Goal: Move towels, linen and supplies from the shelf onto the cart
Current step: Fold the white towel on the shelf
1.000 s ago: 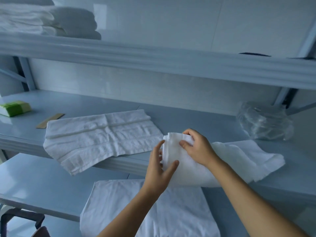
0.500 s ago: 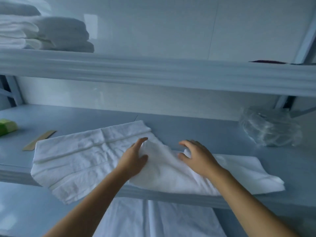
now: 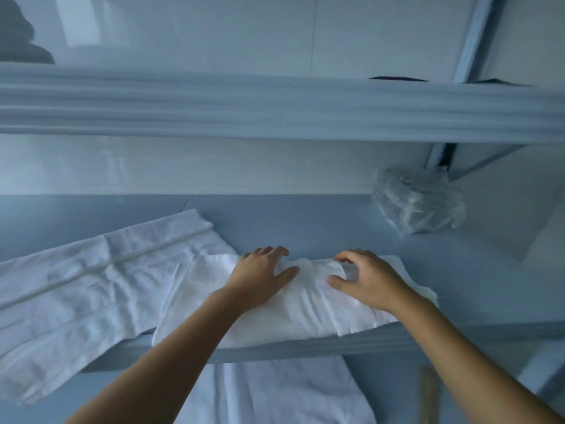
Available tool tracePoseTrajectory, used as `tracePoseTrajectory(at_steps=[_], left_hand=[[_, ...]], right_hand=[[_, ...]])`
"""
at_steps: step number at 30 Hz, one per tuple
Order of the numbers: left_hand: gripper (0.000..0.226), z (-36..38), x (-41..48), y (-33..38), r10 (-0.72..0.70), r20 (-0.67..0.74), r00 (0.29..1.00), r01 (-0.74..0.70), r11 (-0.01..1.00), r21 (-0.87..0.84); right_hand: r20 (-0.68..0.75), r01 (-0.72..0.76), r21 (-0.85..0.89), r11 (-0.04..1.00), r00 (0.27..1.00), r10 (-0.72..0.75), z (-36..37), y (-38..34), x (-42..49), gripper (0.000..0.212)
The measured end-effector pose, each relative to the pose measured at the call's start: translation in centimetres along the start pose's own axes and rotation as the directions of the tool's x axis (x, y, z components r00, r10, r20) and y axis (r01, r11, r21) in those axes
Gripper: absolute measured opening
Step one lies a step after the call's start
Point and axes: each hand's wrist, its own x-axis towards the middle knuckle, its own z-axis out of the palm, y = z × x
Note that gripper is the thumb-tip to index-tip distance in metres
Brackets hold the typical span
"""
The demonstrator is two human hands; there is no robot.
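Two hands on the folded white cloth [image 3: 305, 315], which lies at the front edge of the shelf [image 3: 336, 228]. I read the left hand [image 3: 260, 278] as flat, fingers nearly straight, pressing down. The right hand [image 3: 368, 281] is clawed, pinching a fold. The cloth overlaps the towel [image 3: 91, 289] on its left; a plastic bag [image 3: 419, 205] sits back right.

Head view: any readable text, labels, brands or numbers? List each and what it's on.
None readable.
The towel, cloth and bag show no print.
The tan strip at lower right is too blurred to tell whether it bears marks.
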Motion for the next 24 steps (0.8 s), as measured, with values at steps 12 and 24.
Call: tracePoseTrajectory(at_steps=[12, 24], left_hand=[[0.062, 3.6, 3.1, 4.8, -0.017, 0.1, 0.995, 0.002, 0.989, 0.145], [0.052, 2.2, 2.2, 8.0, 0.001, -0.143, 0.99, -0.026, 0.985, -0.171]], right_hand=[[0.125, 0.307, 0.022, 0.951, 0.943, -0.307, -2.4, 5.8, -4.3, 0.106], [-0.065, 0.178, 0.383, 0.906, 0.984, -0.166, -1.7, 7.0, -3.5, 0.027]])
